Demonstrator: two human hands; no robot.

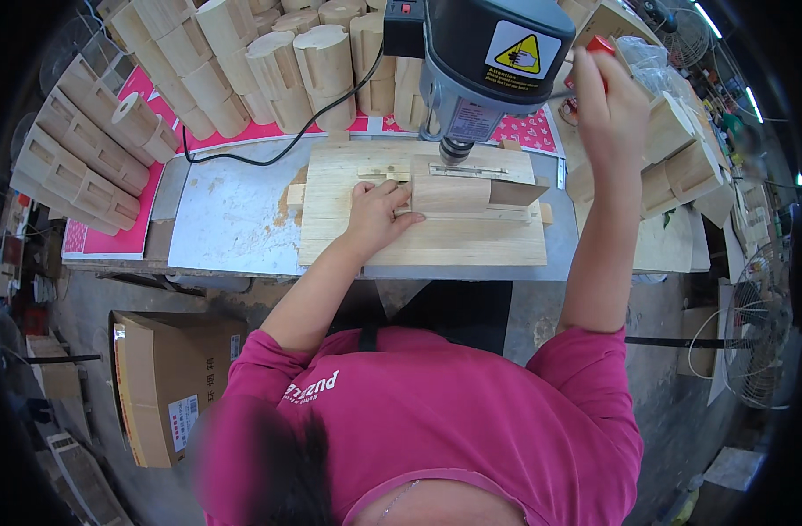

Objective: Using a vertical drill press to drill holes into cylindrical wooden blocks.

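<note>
A drill press (497, 61) with a dark housing stands over the far side of the table. Its chuck (456, 152) points down at the slotted top of a pale wooden block (452, 195). That block lies in a wooden jig (348, 241) on the tabletop. My left hand (379, 215) grips the block's left end, thumb on the near side and fingers beyond. Raised at the right of the machine, my right hand (607, 101) is closed around the drill press lever, whose red knob (601, 44) shows above the fist.
Wooden cylinders (322, 66) stand stacked at the back on pink patterned sheeting (111, 237). More slotted wood pieces (81, 167) line the left side, and others (681, 167) lie at the right. A black cable (269, 160) crosses the table. A cardboard box (168, 377) is on the floor.
</note>
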